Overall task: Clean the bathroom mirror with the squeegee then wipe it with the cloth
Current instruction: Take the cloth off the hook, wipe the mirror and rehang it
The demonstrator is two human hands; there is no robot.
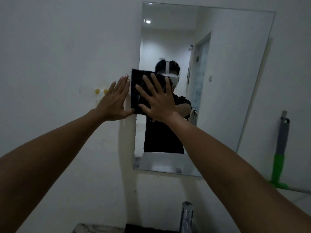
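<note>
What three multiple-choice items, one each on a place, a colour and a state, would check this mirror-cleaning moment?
1. Where is the squeegee?
A. In the right hand
B. Leaning on the wall right of the mirror
C. Lying in the sink

2. What colour is the cloth?
A. White
B. Yellow
C. Black

3. How does the right hand meet the cloth?
A. Flat, fingers spread, pressing it to the mirror
B. Balled in a fist around it
C. Not touching it

Answers: 1 B, it stands upright against the wall with nobody holding it. 2 C, the cloth is dark against the pale wall. 3 A, the open palm lies over the cloth at the mirror's left edge, while the left hand is flat beside it.
</note>
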